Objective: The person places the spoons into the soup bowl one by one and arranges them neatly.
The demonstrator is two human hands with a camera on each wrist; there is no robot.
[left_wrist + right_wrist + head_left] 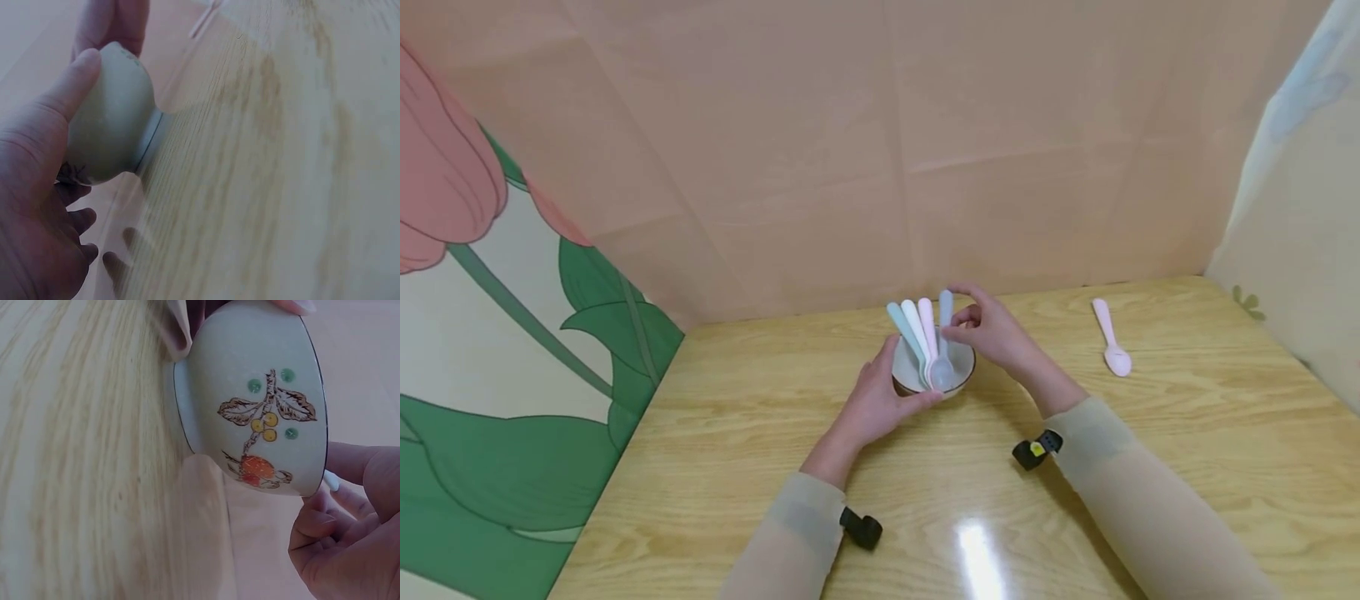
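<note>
A white bowl [961, 367] with a dark rim stands on the table, and the right wrist view shows a fruit-and-leaf print on its side. My left hand [880, 402] grips the bowl from the left, thumb along the near rim. Inside lean a teal spoon [902, 323], a white spoon [912, 314], a pink spoon [927, 312] and a grey-blue spoon [946, 310], handles up past the far rim. With curled fingers my right hand [992, 331] pinches the grey-blue spoon by its handle, at the bowl's right side.
Another pink spoon [1111, 337] lies on the wooden table [715, 450] to the right. A plain beige sheet [790, 167] hangs behind the table's far edge. Flower-printed covering [512, 350] borders the left side, and a pale wall [1300, 233] the right.
</note>
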